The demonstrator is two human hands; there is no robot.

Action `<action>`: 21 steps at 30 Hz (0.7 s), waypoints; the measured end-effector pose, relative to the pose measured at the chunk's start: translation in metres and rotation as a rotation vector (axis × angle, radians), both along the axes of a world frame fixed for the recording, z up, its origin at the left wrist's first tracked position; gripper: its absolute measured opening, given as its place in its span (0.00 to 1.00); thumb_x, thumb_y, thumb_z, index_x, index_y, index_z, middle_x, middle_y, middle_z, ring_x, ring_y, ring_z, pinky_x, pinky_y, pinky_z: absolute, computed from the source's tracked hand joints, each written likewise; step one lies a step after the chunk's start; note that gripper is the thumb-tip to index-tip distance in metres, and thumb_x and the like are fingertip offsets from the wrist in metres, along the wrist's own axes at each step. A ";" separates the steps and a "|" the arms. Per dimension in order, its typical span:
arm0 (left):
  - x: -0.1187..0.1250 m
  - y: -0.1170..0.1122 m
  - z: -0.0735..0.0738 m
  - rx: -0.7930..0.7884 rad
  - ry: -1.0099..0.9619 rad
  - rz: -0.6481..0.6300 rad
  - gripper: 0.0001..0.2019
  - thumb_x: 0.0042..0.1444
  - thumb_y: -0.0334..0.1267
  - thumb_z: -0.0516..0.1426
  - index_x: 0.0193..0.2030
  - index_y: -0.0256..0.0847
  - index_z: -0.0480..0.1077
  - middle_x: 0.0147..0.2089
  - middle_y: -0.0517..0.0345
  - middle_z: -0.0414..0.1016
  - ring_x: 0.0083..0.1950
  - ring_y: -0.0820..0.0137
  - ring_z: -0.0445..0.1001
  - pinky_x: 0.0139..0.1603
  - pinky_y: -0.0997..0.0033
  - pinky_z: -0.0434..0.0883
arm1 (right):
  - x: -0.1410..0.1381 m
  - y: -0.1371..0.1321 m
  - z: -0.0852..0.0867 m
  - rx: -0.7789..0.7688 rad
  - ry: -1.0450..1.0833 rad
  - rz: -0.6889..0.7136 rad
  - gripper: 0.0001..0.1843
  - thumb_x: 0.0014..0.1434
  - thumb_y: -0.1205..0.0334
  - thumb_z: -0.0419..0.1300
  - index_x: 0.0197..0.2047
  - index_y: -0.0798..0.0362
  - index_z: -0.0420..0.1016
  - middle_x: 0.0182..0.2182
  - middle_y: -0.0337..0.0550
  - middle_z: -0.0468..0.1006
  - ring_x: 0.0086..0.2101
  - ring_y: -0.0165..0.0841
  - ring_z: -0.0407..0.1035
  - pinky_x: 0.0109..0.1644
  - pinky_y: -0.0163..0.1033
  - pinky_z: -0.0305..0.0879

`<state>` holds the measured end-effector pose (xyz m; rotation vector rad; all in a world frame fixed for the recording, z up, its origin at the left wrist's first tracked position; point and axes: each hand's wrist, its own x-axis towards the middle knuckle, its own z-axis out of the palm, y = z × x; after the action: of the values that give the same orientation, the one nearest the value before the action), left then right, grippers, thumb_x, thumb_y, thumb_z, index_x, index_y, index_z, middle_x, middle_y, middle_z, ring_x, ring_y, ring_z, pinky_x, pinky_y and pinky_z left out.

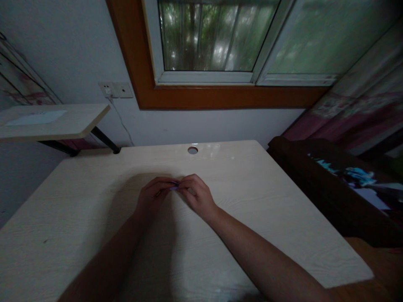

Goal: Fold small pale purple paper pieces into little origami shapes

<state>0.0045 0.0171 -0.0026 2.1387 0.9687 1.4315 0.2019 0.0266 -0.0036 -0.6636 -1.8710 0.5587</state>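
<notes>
The pale bench (261, 188) fills the near scene, with a round hole (192, 150) by its far edge. Near its middle, the left hand (153, 193) and the right hand (199, 195) meet at the fingertips — each grip seems to pinch the small purplish piece (174, 188) between them, mostly hidden. The step in hand looks like fine two-handed handling of that piece — the next move likely calls for light, steady pressure from both sides.

Dim; window (217, 37) brightest; soft shadow (124, 197) across desk (267, 188).
</notes>
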 end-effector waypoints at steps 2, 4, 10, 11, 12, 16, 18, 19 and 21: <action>0.000 0.000 0.001 0.006 0.007 0.003 0.08 0.61 0.30 0.57 0.44 0.45 0.76 0.46 0.54 0.79 0.47 0.68 0.77 0.49 0.64 0.75 | 0.000 0.000 -0.001 0.001 0.002 -0.001 0.06 0.64 0.65 0.57 0.44 0.48 0.73 0.40 0.45 0.75 0.42 0.36 0.70 0.46 0.44 0.71; 0.000 0.000 0.001 0.013 0.005 0.008 0.08 0.61 0.30 0.57 0.43 0.45 0.76 0.46 0.54 0.79 0.47 0.68 0.77 0.49 0.64 0.75 | 0.000 0.000 -0.001 0.001 0.003 -0.002 0.06 0.64 0.65 0.58 0.44 0.48 0.73 0.40 0.45 0.75 0.42 0.35 0.71 0.46 0.44 0.71; 0.001 -0.001 -0.002 -0.010 0.006 0.029 0.08 0.58 0.29 0.59 0.44 0.44 0.74 0.45 0.54 0.79 0.47 0.68 0.77 0.49 0.65 0.75 | 0.000 0.000 -0.001 0.005 0.006 -0.008 0.06 0.64 0.66 0.59 0.44 0.48 0.74 0.39 0.45 0.75 0.41 0.35 0.71 0.45 0.43 0.71; 0.001 -0.001 -0.002 -0.010 0.000 0.029 0.08 0.58 0.29 0.60 0.43 0.43 0.74 0.45 0.54 0.79 0.47 0.68 0.78 0.48 0.66 0.75 | 0.000 0.000 -0.001 0.003 0.003 -0.008 0.06 0.64 0.66 0.59 0.44 0.49 0.74 0.39 0.45 0.75 0.42 0.35 0.71 0.45 0.42 0.71; 0.001 -0.001 -0.003 -0.005 -0.008 0.027 0.08 0.58 0.29 0.60 0.43 0.43 0.74 0.45 0.54 0.79 0.47 0.68 0.78 0.48 0.66 0.75 | 0.000 0.000 -0.001 0.002 0.000 -0.007 0.06 0.64 0.66 0.58 0.44 0.49 0.74 0.40 0.45 0.75 0.42 0.34 0.71 0.45 0.42 0.71; 0.000 0.000 -0.003 0.007 -0.018 0.004 0.07 0.59 0.29 0.59 0.42 0.43 0.75 0.46 0.54 0.79 0.47 0.67 0.78 0.48 0.65 0.75 | 0.000 -0.001 -0.002 -0.005 0.000 -0.007 0.06 0.64 0.65 0.57 0.43 0.49 0.74 0.39 0.45 0.75 0.42 0.35 0.71 0.45 0.42 0.71; 0.000 0.000 -0.003 -0.003 -0.016 -0.001 0.06 0.59 0.30 0.59 0.42 0.43 0.75 0.46 0.54 0.79 0.47 0.67 0.78 0.48 0.64 0.75 | 0.000 -0.001 -0.002 -0.009 0.008 -0.009 0.05 0.64 0.65 0.58 0.43 0.49 0.74 0.39 0.45 0.75 0.42 0.35 0.71 0.45 0.43 0.71; 0.000 0.000 -0.002 -0.006 -0.017 -0.002 0.06 0.59 0.30 0.59 0.42 0.43 0.75 0.46 0.54 0.79 0.47 0.67 0.78 0.48 0.64 0.75 | 0.000 -0.001 -0.002 -0.011 0.012 -0.011 0.06 0.64 0.65 0.58 0.43 0.49 0.74 0.39 0.45 0.75 0.41 0.35 0.71 0.45 0.42 0.71; 0.000 0.000 -0.001 -0.013 -0.021 -0.007 0.06 0.59 0.30 0.59 0.42 0.43 0.74 0.45 0.54 0.79 0.46 0.67 0.78 0.48 0.64 0.76 | 0.000 -0.001 -0.001 -0.012 0.014 -0.012 0.06 0.64 0.66 0.58 0.43 0.49 0.74 0.39 0.45 0.75 0.41 0.35 0.71 0.45 0.42 0.71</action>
<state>0.0048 0.0168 -0.0040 2.1121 0.9596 1.4372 0.2019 0.0259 -0.0050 -0.6761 -1.8506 0.5658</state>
